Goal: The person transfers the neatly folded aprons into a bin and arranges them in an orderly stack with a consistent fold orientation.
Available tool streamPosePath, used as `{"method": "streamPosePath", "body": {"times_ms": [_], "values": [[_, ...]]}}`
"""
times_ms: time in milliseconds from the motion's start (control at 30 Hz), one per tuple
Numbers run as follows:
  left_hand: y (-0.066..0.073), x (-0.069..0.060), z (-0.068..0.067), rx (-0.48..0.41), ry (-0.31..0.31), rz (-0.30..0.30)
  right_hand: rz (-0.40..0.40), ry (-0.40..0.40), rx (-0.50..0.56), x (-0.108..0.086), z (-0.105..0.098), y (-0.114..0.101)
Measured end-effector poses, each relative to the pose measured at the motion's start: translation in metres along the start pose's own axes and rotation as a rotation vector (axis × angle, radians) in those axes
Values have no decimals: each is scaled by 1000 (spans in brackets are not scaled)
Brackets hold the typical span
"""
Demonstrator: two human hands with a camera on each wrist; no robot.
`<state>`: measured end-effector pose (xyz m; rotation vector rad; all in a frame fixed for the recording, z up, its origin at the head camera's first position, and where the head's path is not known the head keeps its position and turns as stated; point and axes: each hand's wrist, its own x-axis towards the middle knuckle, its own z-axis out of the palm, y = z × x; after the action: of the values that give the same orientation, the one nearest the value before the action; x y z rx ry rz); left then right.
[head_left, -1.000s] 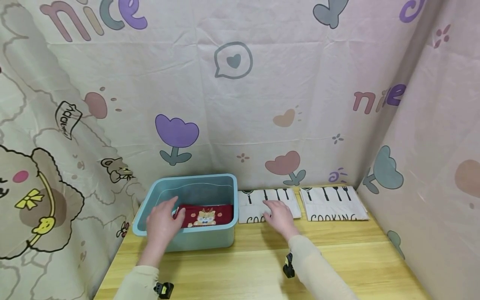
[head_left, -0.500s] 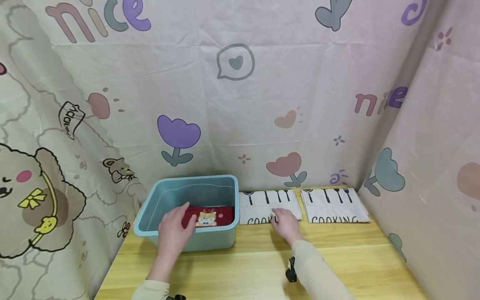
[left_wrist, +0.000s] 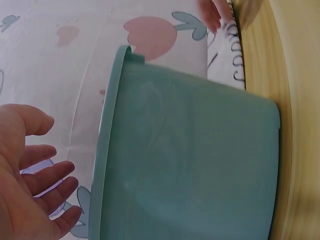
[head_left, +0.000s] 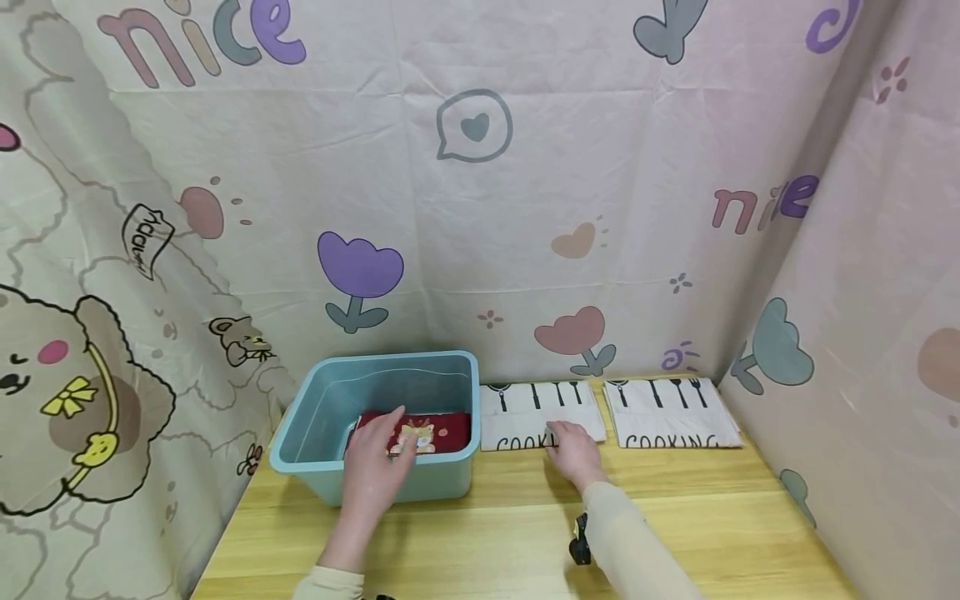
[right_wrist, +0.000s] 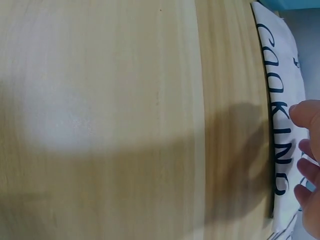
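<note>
A blue bin (head_left: 438, 481) stands on the table (head_left: 480, 546), a folded red cloth (head_left: 441, 433) inside. The left hand (head_left: 371, 462), fingers loosely spread and holding nothing, is above its near rim. Next lies a folded white cloth (head_left: 519, 419); the right hand (head_left: 577, 454) hovers at its front edge, thumb and fingers apart, contact unclear. Farther right lies another white cloth (head_left: 667, 417).

Here's the left hand (head_left: 375, 454) above the near rim of the blue bin (head_left: 442, 479), the top wide open for a way in from overhead, but the bin's right wall stands up between it and the left white cloth (head_left: 517, 417)! Over by the right hand (head_left: 577, 454), a low, flat pass runs to the right white cloth (head_left: 671, 414), the curtain (head_left: 480, 225) blocking everything behind.
</note>
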<state>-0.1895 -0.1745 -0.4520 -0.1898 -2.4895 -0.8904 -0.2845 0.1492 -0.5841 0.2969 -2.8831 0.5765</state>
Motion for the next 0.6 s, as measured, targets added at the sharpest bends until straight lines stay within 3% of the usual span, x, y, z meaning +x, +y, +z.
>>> {"method": "streamPosePath", "body": {"times_ms": [167,433,600], "values": [[11,-1,7,-58,-4,-8,4,1,34,-3,4,-3],[25,-2,19,-118,-29,-55,5,0,-45,-8,9,-3],[35,-4,27,-174,-31,-46,19,34,-86,-9,11,-3]]}}
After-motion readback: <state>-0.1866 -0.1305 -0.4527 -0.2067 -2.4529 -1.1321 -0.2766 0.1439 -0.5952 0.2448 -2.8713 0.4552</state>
